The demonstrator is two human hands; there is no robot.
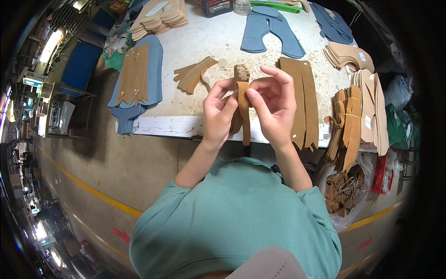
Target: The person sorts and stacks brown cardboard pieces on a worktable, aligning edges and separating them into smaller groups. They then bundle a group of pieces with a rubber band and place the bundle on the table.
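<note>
Just over the table's near edge, both my hands grip a small bundle of brown suede strips (244, 100). My left hand (219, 114) has its thumb and fingers closed on the bundle's left side. With the thumb, my right hand (275, 109) presses the front strip from the right; its index finger is raised and bent. The strips hang down between my palms, and their upper ends look folded or stacked. Beyond my left hand lies a fanned group of similar strips (193, 75). Next to my right hand are long brown suede panels (304, 100) with notched near ends.
Blue leather pieces (267, 30) and a beige stack (160, 16) lie on the white worktable (181, 125). Brown pieces (132, 76) rest on blue ones at left. Tied brown strips (346, 118) overhang the right edge, above a plastic bag of scraps (344, 190) and a red basket (381, 174).
</note>
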